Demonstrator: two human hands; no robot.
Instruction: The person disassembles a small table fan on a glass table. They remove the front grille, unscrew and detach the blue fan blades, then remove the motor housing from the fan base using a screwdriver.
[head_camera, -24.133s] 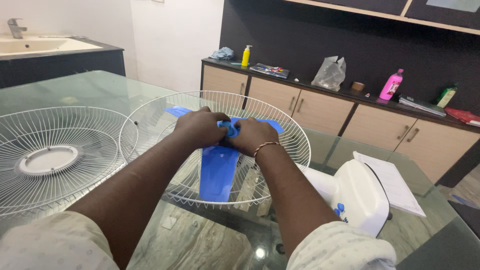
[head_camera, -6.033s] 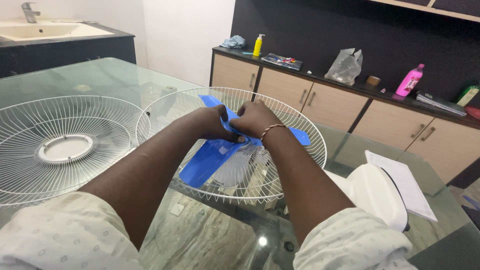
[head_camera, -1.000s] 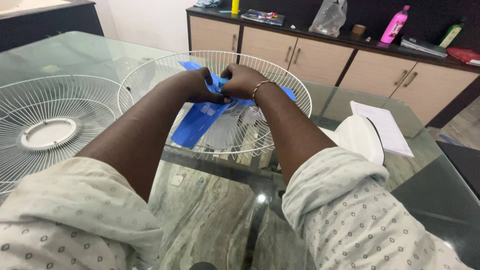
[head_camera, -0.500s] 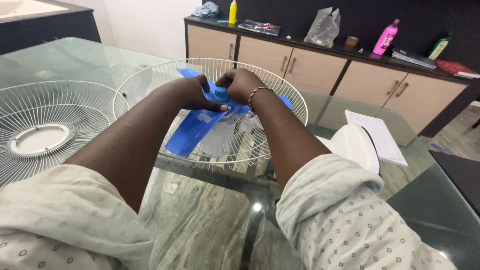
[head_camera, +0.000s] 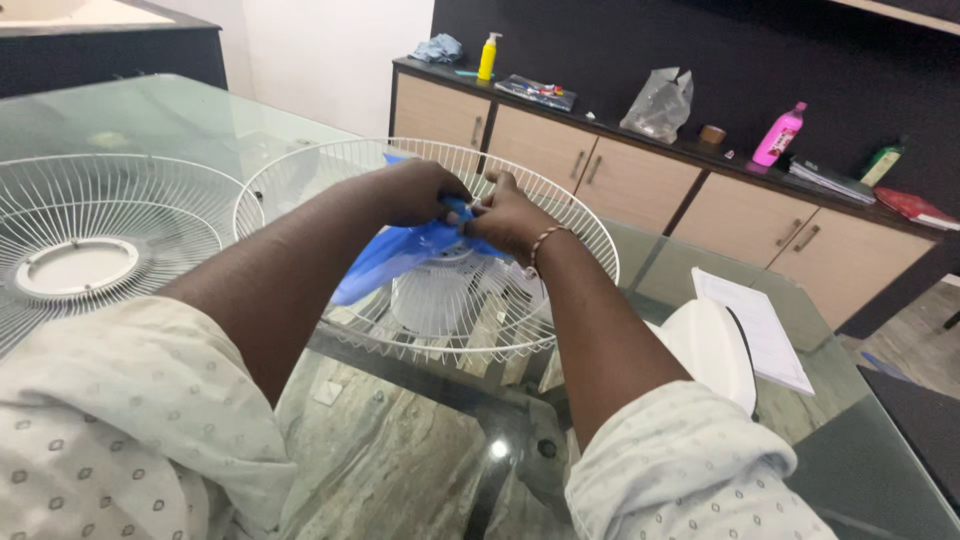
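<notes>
Glass-topped surface (head_camera: 180, 110) in a room with a dark wall and a long run of beige cabinets (head_camera: 640, 185) behind it, with bottles, a plastic bag and some papers along the top. Right in front of you sits the rear fan guard (head_camera: 560, 215), a white wire basket, with the blue fan blade (head_camera: 385, 262) lying inside it over the white motor housing (head_camera: 430, 300).

Your left hand (head_camera: 415, 190) is curled around the blade's hub from the left, and your right hand (head_camera: 505, 215) is pinched down on the blue hub cap (head_camera: 460, 208) at the centre, fingers closed on it. Both hands are touching at the hub.

That blade looks like thin, light plastic to me: the paddles will flex and probably crack if you lever on them, so keep your grip on the thick hub, not out on the tips. The cap is small and smooth, likely slippery, so fingertips all round it.

The front fan guard (head_camera: 90, 250) lies flat to your left, well apart. The white fan base (head_camera: 710, 345) and a paper sheet (head_camera: 750, 325) sit on your right.
</notes>
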